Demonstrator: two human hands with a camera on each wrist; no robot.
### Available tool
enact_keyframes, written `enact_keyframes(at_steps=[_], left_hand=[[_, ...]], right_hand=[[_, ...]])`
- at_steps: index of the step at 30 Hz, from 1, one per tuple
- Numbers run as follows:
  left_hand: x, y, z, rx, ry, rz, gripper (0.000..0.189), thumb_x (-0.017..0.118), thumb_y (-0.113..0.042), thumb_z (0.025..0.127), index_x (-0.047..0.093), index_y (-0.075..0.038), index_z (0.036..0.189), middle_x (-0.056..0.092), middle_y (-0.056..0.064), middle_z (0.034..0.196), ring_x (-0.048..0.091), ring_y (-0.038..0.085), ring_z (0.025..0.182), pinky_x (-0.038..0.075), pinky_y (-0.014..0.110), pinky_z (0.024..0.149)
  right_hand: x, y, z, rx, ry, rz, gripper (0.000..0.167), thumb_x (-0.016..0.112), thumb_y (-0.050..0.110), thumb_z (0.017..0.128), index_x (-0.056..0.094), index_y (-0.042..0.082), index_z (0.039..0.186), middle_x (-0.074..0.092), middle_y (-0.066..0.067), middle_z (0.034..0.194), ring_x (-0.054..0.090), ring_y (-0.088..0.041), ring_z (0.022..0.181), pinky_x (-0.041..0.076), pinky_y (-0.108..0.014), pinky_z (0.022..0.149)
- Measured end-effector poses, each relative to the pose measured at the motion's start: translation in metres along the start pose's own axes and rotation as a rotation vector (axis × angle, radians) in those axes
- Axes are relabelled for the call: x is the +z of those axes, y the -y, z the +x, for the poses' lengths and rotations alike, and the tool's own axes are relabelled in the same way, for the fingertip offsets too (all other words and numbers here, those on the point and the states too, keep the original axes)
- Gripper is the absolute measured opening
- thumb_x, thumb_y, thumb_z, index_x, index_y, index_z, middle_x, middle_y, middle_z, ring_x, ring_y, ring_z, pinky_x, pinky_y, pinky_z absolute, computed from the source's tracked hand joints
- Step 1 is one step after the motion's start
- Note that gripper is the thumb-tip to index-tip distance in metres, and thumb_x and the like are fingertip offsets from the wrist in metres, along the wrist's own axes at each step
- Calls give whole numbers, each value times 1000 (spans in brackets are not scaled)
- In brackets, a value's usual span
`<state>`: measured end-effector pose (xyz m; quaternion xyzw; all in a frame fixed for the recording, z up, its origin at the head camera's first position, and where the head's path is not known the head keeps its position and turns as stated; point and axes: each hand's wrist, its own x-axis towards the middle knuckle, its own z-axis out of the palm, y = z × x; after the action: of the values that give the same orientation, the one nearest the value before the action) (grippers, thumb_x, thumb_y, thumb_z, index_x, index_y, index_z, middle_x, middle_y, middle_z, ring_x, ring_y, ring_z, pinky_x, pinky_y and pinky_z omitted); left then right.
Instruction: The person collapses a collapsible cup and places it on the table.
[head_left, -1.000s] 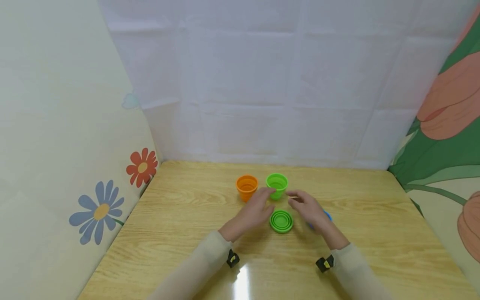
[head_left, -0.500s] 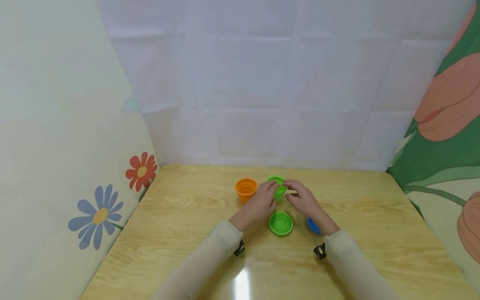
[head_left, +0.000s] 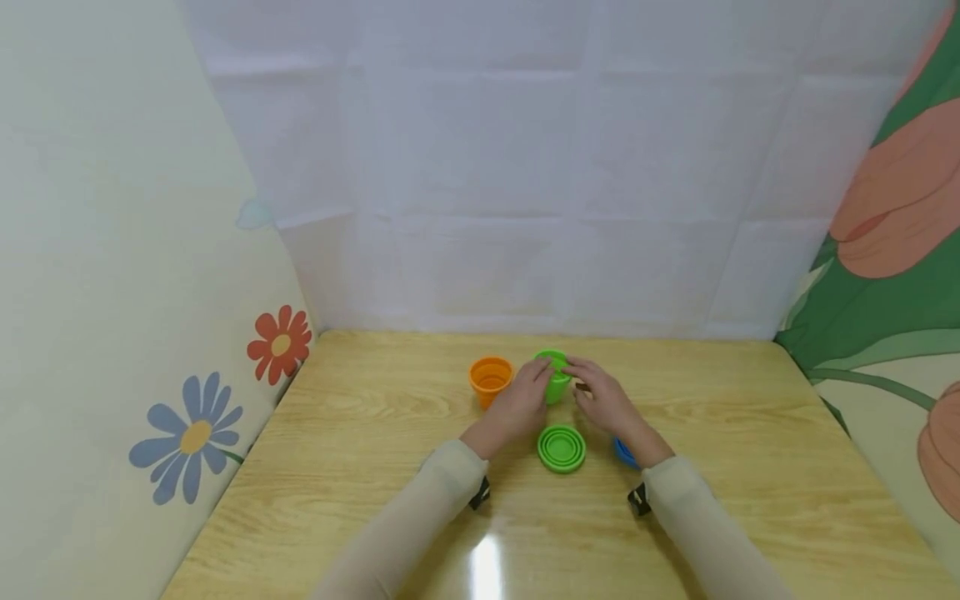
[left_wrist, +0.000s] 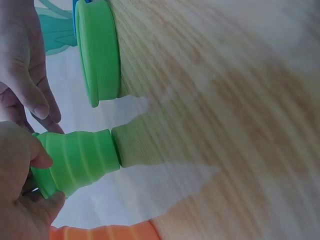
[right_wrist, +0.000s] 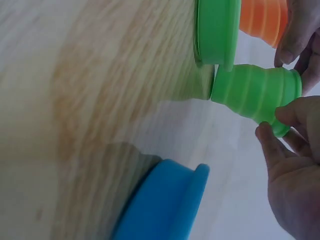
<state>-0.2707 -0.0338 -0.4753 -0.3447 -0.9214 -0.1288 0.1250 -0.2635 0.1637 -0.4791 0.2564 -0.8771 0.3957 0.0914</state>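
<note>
A green collapsible cup [head_left: 558, 390] stands upright and extended on the table, between the two hands. My left hand [head_left: 519, 408] pinches its rim from the left; in the left wrist view the thumb and fingers of that left hand [left_wrist: 20, 175] lie on either side of the rim. From the right, my right hand [head_left: 609, 407] pinches the same rim, and the right wrist view has its thumb [right_wrist: 290, 112] against the cup's edge. Nearer to me lies a second green cup [head_left: 562, 450], folded flat into rings.
An orange collapsible cup [head_left: 491, 377] stands extended just left of the green one. Partly behind the right forearm lies a flat blue cup [head_left: 625, 453]. A white cloth [head_left: 480, 167] hangs at the table's back edge, with painted walls on both sides.
Both hands have moved inward and onto the rim of the extended green cup, from beside it. Over the last half second they have hardly moved.
</note>
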Motion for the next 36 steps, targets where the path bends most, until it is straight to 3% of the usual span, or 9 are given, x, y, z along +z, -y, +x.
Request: enact_keyframes(at_steps=[6,10,13,16,22,27,30,33,36], left_hand=[[-7,-2,-3,57,-58,17,45,64,6,92,56,6,136,50,20,145,49,32,135,44,37,113],[-17,-5,-6,143,-179,29,40,68,9,89,60,6,128,56,21,136,55,32,127,50,34,107],[-26,-6,-8,205,-284,13,34,69,11,88,64,4,121,59,19,130,59,31,121,54,31,101],[-36,-7,-10,249,-339,23,30,70,10,89,65,1,117,59,17,128,59,30,120,55,27,97],[-48,-6,-18,316,-365,-9,28,75,6,86,65,-3,112,59,18,127,58,32,124,54,28,99],[-58,-4,-28,366,-364,-84,31,81,1,84,65,-4,111,60,18,130,54,37,131,49,31,107],[-65,-3,-34,391,-367,-136,33,82,-1,83,66,-4,111,61,17,131,53,36,133,47,31,110],[-69,-2,-39,412,-375,-179,34,83,-2,82,67,-4,111,63,16,128,55,35,131,46,31,110],[-71,-1,-43,419,-378,-232,35,84,-4,81,68,-2,112,65,15,125,58,34,128,47,32,110]], right_hand=[[-3,7,-3,-51,-74,-16,36,63,-13,91,62,-9,126,52,-26,144,56,-43,126,58,-40,93],[-7,14,-7,-123,-160,-5,33,68,-14,87,65,-9,120,56,-25,137,60,-42,120,60,-37,88],[-9,18,-9,-217,-229,-53,31,74,-14,83,68,-7,113,61,-23,126,64,-39,111,61,-35,84],[-11,20,-10,-318,-283,-125,31,81,-11,78,69,-5,105,63,-20,115,66,-35,102,62,-34,80],[-17,25,-16,-457,-334,-212,32,86,-7,73,70,0,101,64,-17,111,61,-32,102,56,-41,85],[-21,34,-23,-490,-302,-198,36,85,-6,74,70,2,106,66,-16,120,56,-38,120,47,-40,107],[-24,42,-28,-517,-282,-151,31,81,-1,82,70,3,110,66,-17,125,52,-37,132,40,-35,116],[-26,49,-31,-566,-278,-101,22,72,12,95,69,2,114,65,-18,127,50,-33,137,40,-29,115],[-25,53,-34,-599,-289,-45,29,60,23,102,68,0,117,64,-21,126,52,-32,134,42,-27,113]])
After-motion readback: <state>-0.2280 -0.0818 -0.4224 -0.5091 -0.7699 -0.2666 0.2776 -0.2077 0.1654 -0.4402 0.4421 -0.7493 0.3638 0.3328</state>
